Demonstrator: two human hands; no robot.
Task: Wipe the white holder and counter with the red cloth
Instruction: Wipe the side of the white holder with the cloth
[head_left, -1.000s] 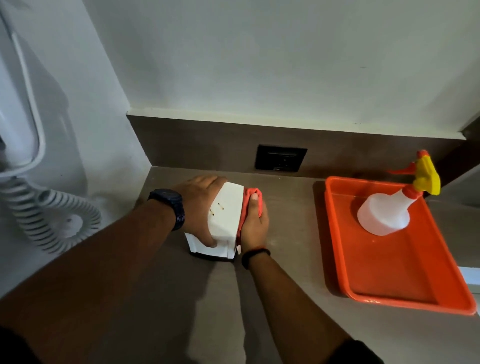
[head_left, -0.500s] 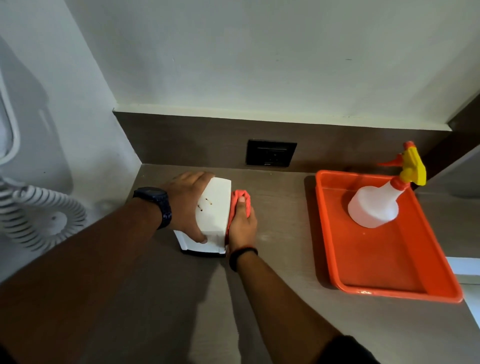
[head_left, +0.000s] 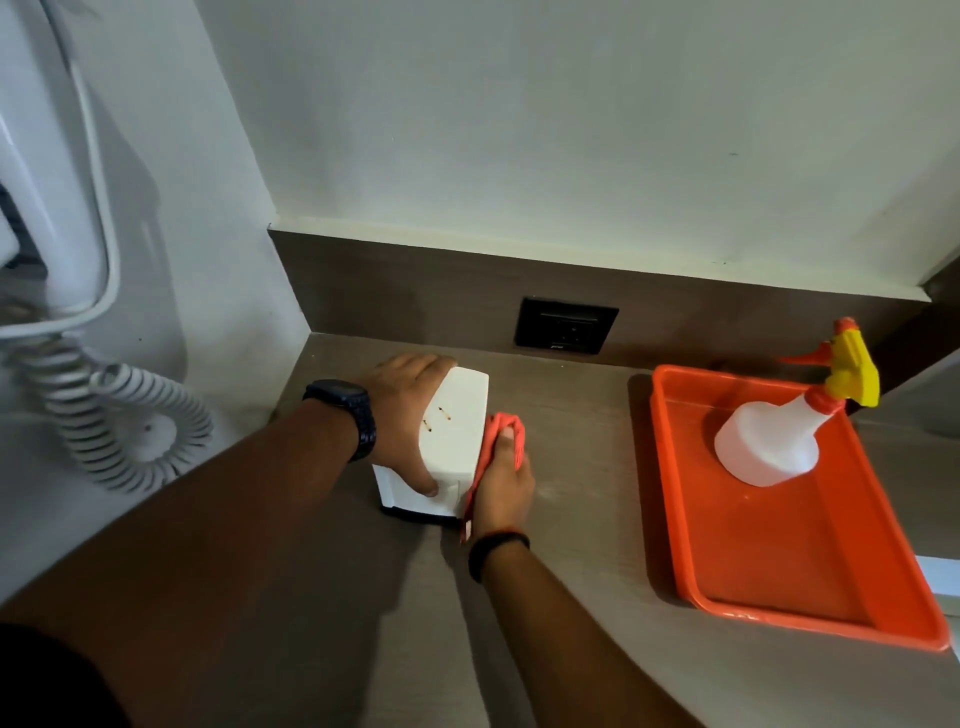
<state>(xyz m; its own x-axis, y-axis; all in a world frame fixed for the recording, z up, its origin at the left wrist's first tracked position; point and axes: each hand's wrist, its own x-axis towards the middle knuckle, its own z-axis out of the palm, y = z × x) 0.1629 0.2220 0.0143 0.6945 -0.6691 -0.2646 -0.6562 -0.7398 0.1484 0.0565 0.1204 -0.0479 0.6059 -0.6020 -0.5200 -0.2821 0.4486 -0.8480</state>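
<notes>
The white holder (head_left: 454, 436), a small box with two brown marks on its top, stands on the grey-brown counter (head_left: 571, 519) near the left corner. My left hand (head_left: 405, 410) grips it from the left side, thumb on its front face. My right hand (head_left: 501, 480) presses the bunched red cloth (head_left: 496, 434) against the holder's right side. The cloth's lower edge hangs below my palm, close to the counter.
An orange tray (head_left: 810, 571) lies to the right with a white spray bottle (head_left: 774, 441) with red and yellow trigger lying in it. A black wall socket (head_left: 566, 325) sits in the backsplash. A white handset with coiled cord (head_left: 104, 421) hangs on the left wall.
My right hand with the cloth has slid toward me along the holder's right side. The left hand keeps its grip on the holder.
</notes>
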